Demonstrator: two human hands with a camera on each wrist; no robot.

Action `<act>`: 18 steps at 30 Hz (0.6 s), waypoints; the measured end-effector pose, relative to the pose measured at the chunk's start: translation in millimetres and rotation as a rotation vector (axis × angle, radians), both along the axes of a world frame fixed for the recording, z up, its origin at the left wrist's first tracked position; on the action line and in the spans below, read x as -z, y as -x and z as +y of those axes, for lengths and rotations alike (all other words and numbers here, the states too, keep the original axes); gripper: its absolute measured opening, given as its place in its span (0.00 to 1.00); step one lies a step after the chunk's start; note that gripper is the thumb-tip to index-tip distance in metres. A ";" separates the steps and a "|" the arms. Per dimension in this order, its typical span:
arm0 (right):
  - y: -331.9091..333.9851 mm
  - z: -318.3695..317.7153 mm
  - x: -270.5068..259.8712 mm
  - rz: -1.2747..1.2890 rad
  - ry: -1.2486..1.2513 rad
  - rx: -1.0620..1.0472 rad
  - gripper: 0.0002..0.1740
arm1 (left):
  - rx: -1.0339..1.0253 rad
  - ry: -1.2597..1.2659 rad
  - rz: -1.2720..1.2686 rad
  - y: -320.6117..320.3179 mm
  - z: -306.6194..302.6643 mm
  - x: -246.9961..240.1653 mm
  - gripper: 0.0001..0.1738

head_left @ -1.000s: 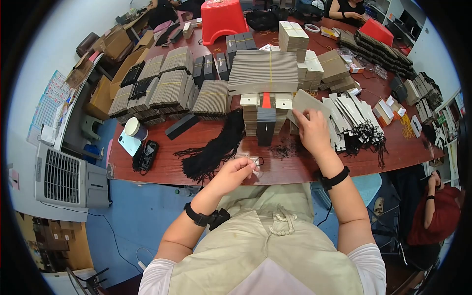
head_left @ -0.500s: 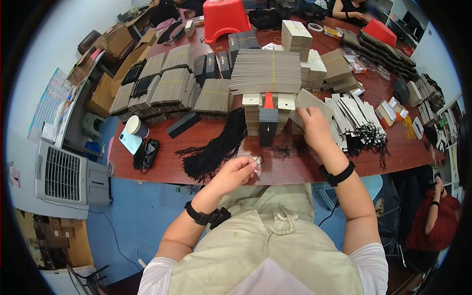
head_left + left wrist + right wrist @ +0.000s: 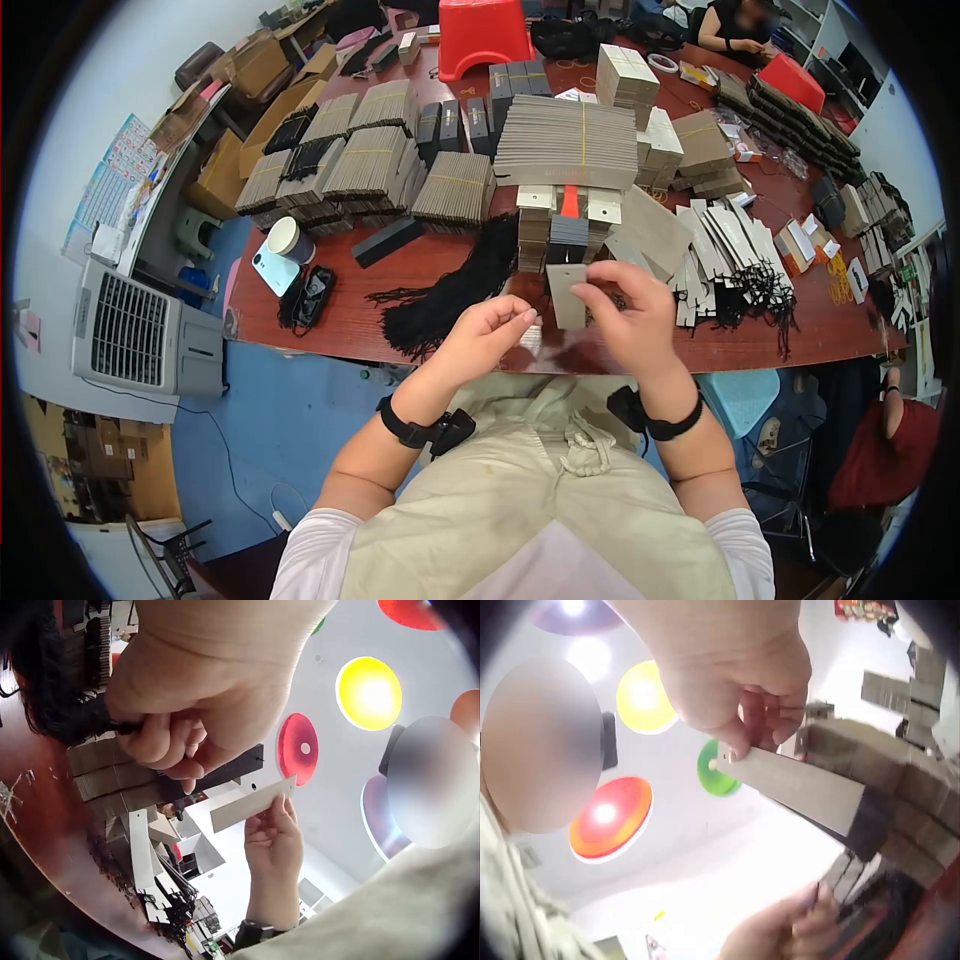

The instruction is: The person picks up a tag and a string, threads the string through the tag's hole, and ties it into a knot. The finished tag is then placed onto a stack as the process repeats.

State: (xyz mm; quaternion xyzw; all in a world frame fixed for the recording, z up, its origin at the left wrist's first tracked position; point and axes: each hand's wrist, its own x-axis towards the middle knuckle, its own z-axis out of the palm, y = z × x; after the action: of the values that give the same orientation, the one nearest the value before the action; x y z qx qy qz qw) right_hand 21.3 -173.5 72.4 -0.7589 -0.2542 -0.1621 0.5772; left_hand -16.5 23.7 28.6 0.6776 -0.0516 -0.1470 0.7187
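My right hand pinches a pale grey card tag near its punched hole. In the right wrist view the tag slants down from thumb and fingers. The left hand is close by on the left, thumb against curled fingers. A bit of thin black cord shows at its fingertips in the right wrist view; the rest is hidden by the fingers. Beyond the left hand lies a bundle of black cords. Behind the held tag stands a dark block of tags.
A large banded stack of grey cards sits on other stacks ahead. Tags with black cords lie in a pile at the right, next to loose grey card. A paper cup and a phone are at the left.
My right hand has come from the loose grey cards toward the body and left, now with a tag in its fingers. The left hand stays near the table's front edge, still pinching the cord.
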 end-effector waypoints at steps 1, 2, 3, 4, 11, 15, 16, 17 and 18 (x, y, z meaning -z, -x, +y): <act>-0.8 4.4 4.5 0.021 -0.070 0.017 0.07 | -0.004 0.003 -0.017 0.1 0.5 -3.0 0.08; -3.4 9.0 13.2 0.041 -0.140 0.033 0.07 | -0.010 0.007 -0.034 0.2 1.4 -6.3 0.09; -5.0 12.7 17.6 0.063 -0.210 0.047 0.07 | 0.008 -0.013 -0.082 0.6 3.3 -10.7 0.09; -4.2 15.2 18.5 0.076 -0.253 0.066 0.07 | 0.025 -0.035 -0.126 2.0 5.8 -16.2 0.08; -7.8 20.1 21.5 -0.112 -0.127 0.187 0.08 | 0.003 0.072 -0.328 -8.5 -12.5 -50.9 0.07; -9.4 24.0 25.7 -0.081 -0.122 0.210 0.15 | 0.002 0.092 -0.264 -16.9 -15.3 -52.9 0.07; -9.8 24.7 27.3 -0.058 -0.139 0.206 0.17 | -0.024 0.093 -0.233 -18.7 -15.1 -50.0 0.08; -10.3 25.6 25.4 -0.115 -0.071 0.261 0.18 | -0.050 0.094 -0.200 -20.4 -14.9 -46.3 0.08; -11.1 26.7 22.3 -0.172 -0.002 0.315 0.20 | -0.089 0.078 -0.204 -22.6 -15.6 -40.2 0.08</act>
State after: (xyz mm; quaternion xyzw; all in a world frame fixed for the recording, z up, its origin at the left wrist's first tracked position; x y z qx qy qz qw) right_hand 32.4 -146.8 50.1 -0.7720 -0.1803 -0.3153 0.5216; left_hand 6.1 8.1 68.9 0.6621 -0.1001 -0.0429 0.7415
